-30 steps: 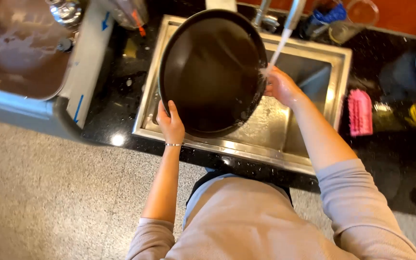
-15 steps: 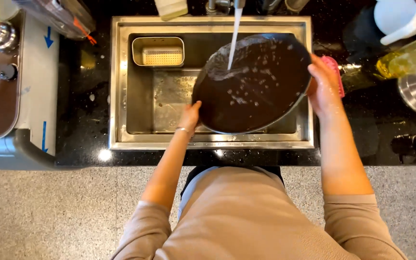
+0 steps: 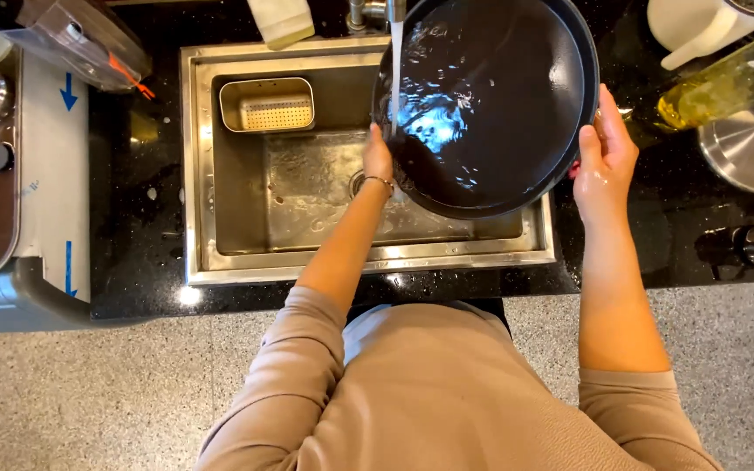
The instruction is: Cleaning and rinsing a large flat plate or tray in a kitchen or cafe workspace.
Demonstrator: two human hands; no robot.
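Head view: black round pan [image 3: 499,96] now sits higher, at 1 o'clock over the steel sink [image 3: 220,227], its hollow turned under the tap stream [image 3: 396,70]. Left hand [image 3: 377,157] and right hand [image 3: 606,161] clasp opposite rims; rinsing continues.

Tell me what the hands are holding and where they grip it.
Both hands hold the large black pan by its rim under the running water: the left hand at its left edge, the right hand at its right edge.

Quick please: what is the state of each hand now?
Left hand: closed on the left rim of the black pan, under the water stream.
Right hand: fingers closed on the pan's right rim.
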